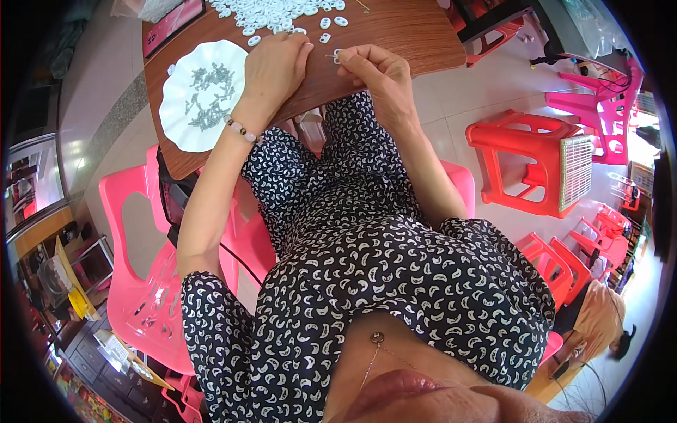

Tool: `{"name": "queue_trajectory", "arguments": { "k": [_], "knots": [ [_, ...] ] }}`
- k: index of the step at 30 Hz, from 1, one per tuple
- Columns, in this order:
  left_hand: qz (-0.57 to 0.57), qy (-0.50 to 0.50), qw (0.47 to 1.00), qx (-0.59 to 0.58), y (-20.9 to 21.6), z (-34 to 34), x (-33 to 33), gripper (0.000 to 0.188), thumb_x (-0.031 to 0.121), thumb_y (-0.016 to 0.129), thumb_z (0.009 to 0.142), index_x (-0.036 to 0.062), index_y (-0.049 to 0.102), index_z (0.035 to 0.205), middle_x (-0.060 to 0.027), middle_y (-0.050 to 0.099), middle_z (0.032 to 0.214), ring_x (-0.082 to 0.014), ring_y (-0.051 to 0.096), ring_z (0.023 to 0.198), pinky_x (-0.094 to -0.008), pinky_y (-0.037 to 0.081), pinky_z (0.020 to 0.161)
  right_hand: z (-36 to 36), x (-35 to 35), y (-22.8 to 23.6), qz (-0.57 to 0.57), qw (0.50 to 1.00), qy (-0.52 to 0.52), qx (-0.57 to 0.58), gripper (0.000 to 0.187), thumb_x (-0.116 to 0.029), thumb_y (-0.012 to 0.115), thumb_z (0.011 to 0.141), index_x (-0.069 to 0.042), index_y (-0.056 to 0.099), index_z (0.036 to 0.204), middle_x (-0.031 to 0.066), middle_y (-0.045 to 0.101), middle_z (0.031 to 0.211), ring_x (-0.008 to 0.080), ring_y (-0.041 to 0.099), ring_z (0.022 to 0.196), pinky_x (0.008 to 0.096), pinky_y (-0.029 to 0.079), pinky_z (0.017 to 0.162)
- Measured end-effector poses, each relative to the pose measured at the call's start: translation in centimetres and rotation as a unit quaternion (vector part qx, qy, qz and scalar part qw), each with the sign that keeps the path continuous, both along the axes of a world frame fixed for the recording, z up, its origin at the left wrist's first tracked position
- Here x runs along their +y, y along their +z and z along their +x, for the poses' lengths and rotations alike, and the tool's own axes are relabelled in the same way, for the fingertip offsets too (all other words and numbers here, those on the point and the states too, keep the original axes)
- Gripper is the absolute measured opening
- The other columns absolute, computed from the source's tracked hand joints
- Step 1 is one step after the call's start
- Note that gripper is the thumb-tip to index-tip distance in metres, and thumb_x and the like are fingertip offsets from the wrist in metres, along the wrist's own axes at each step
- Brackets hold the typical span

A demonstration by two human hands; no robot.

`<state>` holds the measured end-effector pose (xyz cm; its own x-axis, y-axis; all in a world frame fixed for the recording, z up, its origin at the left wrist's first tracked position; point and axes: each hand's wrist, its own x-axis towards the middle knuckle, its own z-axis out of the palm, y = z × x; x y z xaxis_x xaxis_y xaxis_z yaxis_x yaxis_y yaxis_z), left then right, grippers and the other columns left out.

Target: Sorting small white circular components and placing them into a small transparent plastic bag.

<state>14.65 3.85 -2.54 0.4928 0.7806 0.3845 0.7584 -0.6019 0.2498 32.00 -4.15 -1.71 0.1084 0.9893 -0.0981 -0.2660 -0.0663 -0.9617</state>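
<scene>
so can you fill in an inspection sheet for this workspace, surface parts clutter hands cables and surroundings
Surface: brown wooden table, bearing everything below.
Job's things: heaped and scattered white pieces; small grey pieces on a scalloped white plate.
Clutter: pink flat item by the table's far left corner.
Hands: right hand pinches a small white piece; left hand beside the heap, grip unclear.
Cables: thin black cord or strap by the left arm; which is unclear.
Surroundings: red stool, pink chair, another person.
</scene>
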Motion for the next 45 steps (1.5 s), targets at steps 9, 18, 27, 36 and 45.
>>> {"name": "queue_trajectory", "arguments": {
  "k": [9, 18, 27, 36, 45],
  "knots": [
    [-0.456, 0.046, 0.741, -0.490, 4.1, -2.8, -4.7, 0.031, 0.026, 0.064, 0.094, -0.0020, 0.069, 0.106, -0.0104, 0.072, 0.089, -0.0118, 0.067, 0.076, -0.0217, 0.052, 0.067, -1.2, -0.2, 1.4, 0.018, 0.999, 0.026, 0.038, 0.015, -0.020, 0.066, 0.089, -0.005, 0.067, 0.085, -0.0026, 0.063, 0.074, 0.0027, 0.053, 0.070, 0.0183, 0.040, 0.064],
    [-0.461, 0.076, 0.634, -0.616, 3.3, -5.4, -7.6, 0.027, 0.011, 0.064, 0.092, -0.0047, 0.063, 0.114, -0.0171, 0.070, 0.102, -0.0166, 0.069, 0.086, -0.0243, 0.056, 0.075, -4.1, -1.0, 1.9, 0.036, 0.996, 0.075, -0.029, 0.019, -0.020, 0.067, 0.088, -0.001, 0.064, 0.084, -0.0005, 0.063, 0.070, 0.0038, 0.056, 0.063, 0.0192, 0.042, 0.056],
    [-0.492, 0.061, 0.571, -0.655, 3.1, -5.5, -9.0, 0.030, 0.013, 0.063, 0.093, -0.0045, 0.062, 0.118, -0.0140, 0.070, 0.102, -0.0156, 0.068, 0.087, -0.0236, 0.056, 0.076, -4.9, -2.0, 3.1, 0.039, 0.991, 0.091, -0.091, 0.015, -0.015, 0.064, 0.089, -0.003, 0.061, 0.082, -0.0051, 0.058, 0.069, 0.0003, 0.048, 0.063, 0.0185, 0.037, 0.055],
    [-0.487, 0.059, 0.574, -0.656, 3.0, -5.0, -8.8, 0.027, 0.010, 0.064, 0.092, -0.0055, 0.064, 0.114, -0.0125, 0.070, 0.099, -0.0155, 0.069, 0.084, -0.0234, 0.057, 0.074, -4.9, -2.0, 2.6, 0.061, 0.989, 0.074, -0.108, 0.016, -0.015, 0.065, 0.089, -0.001, 0.061, 0.083, -0.0043, 0.058, 0.067, 0.0001, 0.049, 0.059, 0.0183, 0.038, 0.051],
    [-0.481, 0.064, 0.591, -0.644, 2.7, -4.9, -8.9, 0.025, 0.009, 0.065, 0.092, -0.0044, 0.065, 0.112, -0.0117, 0.071, 0.098, -0.0149, 0.069, 0.082, -0.0230, 0.057, 0.073, -5.1, -2.1, 2.0, 0.080, 0.987, 0.055, -0.131, 0.014, -0.014, 0.065, 0.088, -0.001, 0.061, 0.084, -0.0030, 0.059, 0.067, 0.0005, 0.051, 0.059, 0.0182, 0.041, 0.052]
  ]
}}
